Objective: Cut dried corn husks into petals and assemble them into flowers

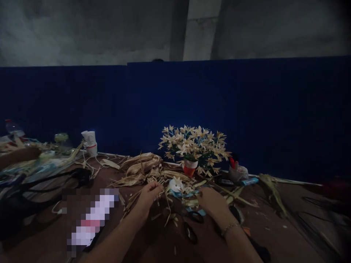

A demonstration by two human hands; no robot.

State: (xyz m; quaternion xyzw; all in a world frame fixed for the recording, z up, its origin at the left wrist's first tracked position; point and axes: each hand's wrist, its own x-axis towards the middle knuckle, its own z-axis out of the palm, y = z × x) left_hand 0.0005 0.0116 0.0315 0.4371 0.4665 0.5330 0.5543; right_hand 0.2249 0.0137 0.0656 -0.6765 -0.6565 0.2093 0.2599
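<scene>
My left hand point(148, 196) is closed in a pinch at the near edge of a heap of dry husk strips point(142, 168); whatever it holds is too small to name. Across from it, my right hand point(212, 201) has its fingers curled together beside pale and blue strips, their tips partly hidden. Between the hands lies a white roll point(176, 185) with a pale star-shaped flower on top. Scissors with black handles point(190, 232) rest in front of my right hand. Behind the roll stands an orange and white pot point(190, 167) full of pale husk flowers point(192, 142).
A pixelated bright panel point(93, 219) lies at left, near a black bag point(16, 208). Another person's arm point(20, 157) reaches in from the left. Cords and a white cup point(91, 148) stand behind. A cup with red-handled tools point(235, 171) is at right. A blue partition point(142, 106) closes the back.
</scene>
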